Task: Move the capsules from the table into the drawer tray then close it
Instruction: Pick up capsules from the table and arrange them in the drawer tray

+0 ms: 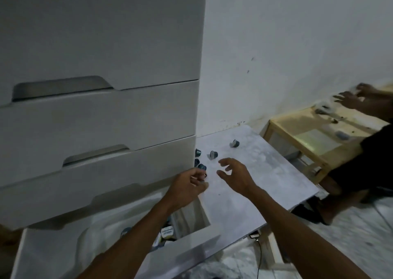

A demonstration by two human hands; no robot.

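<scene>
Several dark blue capsules lie on the pale grey table (268,172) close to the white drawer unit: one capsule (234,143) farthest back, another capsule (213,154) in front of it, and a third capsule (202,167) by the cabinet's edge. My left hand (187,186) is curled beside that third capsule; something small shows at its fingertips, unclear what. My right hand (232,174) hovers over the table with fingers spread and nothing in it. The bottom drawer (191,249) stands pulled out below my arms, with its tray (165,234) of capsules partly hidden by my left forearm.
The white drawer unit (95,112) fills the left, its upper drawers shut. A light wooden table (297,127) stands at the right, where another person's hands (357,97) reach; that person's leg and foot (319,210) are beside my table's right edge. A cable (258,255) hangs below.
</scene>
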